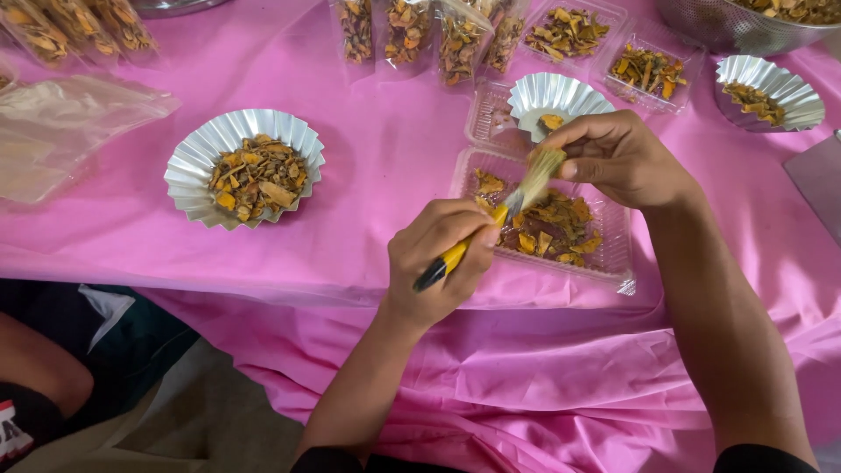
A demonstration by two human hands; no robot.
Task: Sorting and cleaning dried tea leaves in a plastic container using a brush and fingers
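Observation:
My left hand point(438, 258) grips a small brush point(517, 201) with a yellow and black handle, its pale bristles pointing up and right. My right hand point(613, 158) pinches something small at the bristle tip; the piece itself is hidden by the fingers. Both hands hover over a clear plastic tray point(613, 250) holding dried orange-brown slices. Just behind it a fluted foil cup point(561, 96) with one yellow piece sits in another clear tray.
A fluted foil cup point(197, 158) full of dried slices stands at the left on the pink tablecloth point(368, 175). Filled clear bags point(407, 31), more trays point(648, 70), another foil cup point(771, 92) and a metal bowl point(727, 26) line the back. Empty plastic bags point(61, 123) lie far left.

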